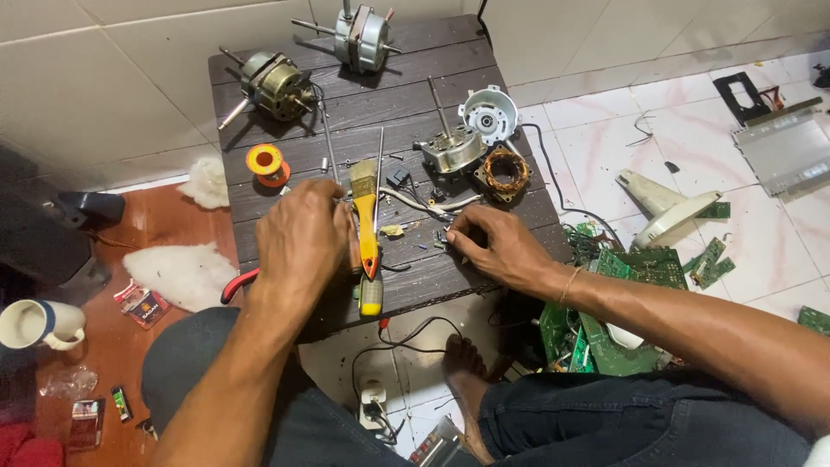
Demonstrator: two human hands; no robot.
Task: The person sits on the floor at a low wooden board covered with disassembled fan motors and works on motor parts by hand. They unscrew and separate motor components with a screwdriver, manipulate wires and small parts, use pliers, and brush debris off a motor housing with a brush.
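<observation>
My left hand (pixel 301 238) rests palm down on the dark wooden table (pixel 406 56), its fingers closed over something I cannot make out, right beside a yellow-handled paintbrush (pixel 366 216). My right hand (pixel 493 246) lies further right with fingertips pinched on a small part near thin wires at the table's front. Whether it holds the part is unclear. A dismantled fan motor (pixel 451 147), its round end cover (pixel 489 112) and a copper stator coil (pixel 506 170) lie just beyond my right hand.
Two more motors (pixel 275 84) (pixel 361 36) stand at the table's back. A solder spool (pixel 265 162) and red-handled pliers (pixel 235 285) sit left. Green circuit boards (pixel 635 264), a white fan base (pixel 670 207) and a power strip (pixel 373 406) lie on the tiled floor. A mug (pixel 39 324) is far left.
</observation>
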